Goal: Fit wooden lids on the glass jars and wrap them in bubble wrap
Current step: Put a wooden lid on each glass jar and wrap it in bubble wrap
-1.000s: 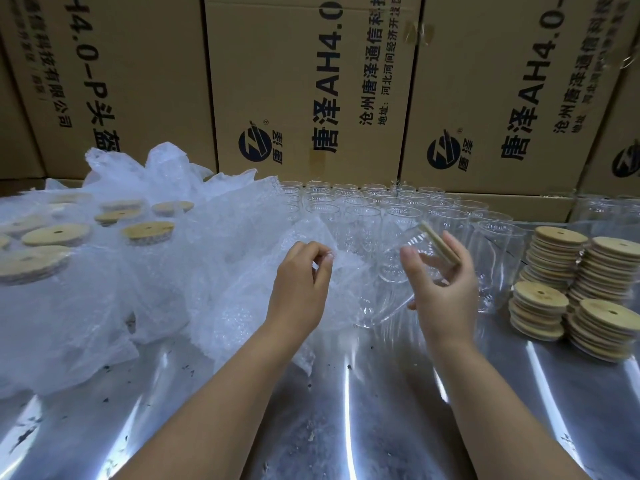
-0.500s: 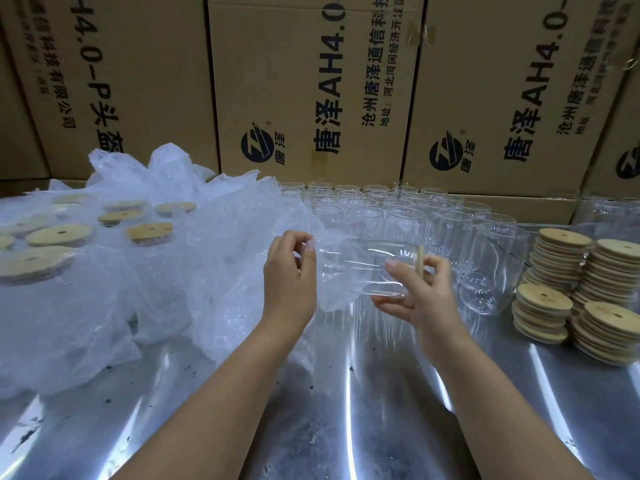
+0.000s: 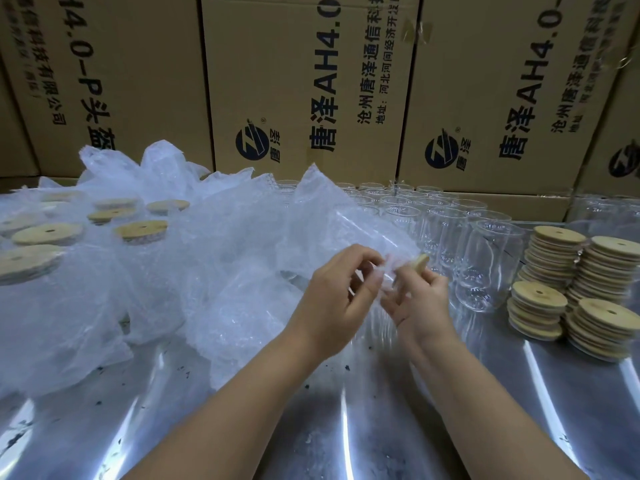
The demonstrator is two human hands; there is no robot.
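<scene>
A clear glass jar lies on its side in front of me, almost hidden under a sheet of bubble wrap (image 3: 346,223). Its wooden lid (image 3: 421,263) peeks out at the right end. My left hand (image 3: 337,299) pinches the bubble wrap with curled fingers just left of the lid. Below the lid, my right hand (image 3: 417,301) grips the lidded end of the jar through the wrap. The two hands almost touch above the metal table (image 3: 346,427).
Rows of empty glass jars (image 3: 491,258) stand behind and to the right. Stacks of wooden lids (image 3: 557,268) sit at the right edge. Wrapped, lidded jars (image 3: 140,231) lie in a heap of bubble wrap on the left. Cardboard boxes (image 3: 304,81) wall off the back.
The jar has gone under the bubble wrap, which now rises over it. My hands have come close together at the lid end, the left one moving right.
</scene>
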